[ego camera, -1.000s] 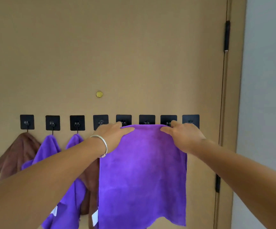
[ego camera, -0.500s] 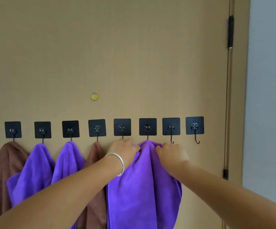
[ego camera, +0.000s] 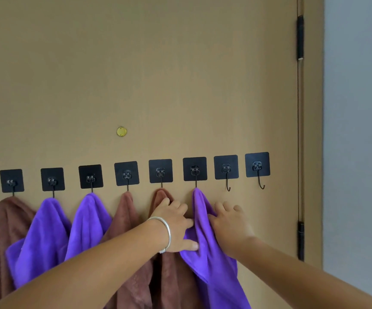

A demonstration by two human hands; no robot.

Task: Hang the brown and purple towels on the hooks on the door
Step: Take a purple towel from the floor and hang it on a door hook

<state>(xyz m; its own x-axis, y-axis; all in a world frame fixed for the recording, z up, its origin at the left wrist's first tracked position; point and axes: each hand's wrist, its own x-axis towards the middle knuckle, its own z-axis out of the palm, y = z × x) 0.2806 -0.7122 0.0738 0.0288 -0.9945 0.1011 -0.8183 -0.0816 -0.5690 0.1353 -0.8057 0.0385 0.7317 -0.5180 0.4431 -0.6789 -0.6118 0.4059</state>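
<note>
Hands (ego camera: 176, 224) (ego camera: 231, 224) flank hung purple towel (ego camera: 205, 241), fingers spread; lower edge cut off.

The light is soft and even, without a clear source that I can see. My hands throw only faint shadows on the door (ego camera: 136, 63). There is no glare. The picture is a bit soft overall, and the row of hooks (ego camera: 226, 167) curves slightly from the wide lens.
</note>
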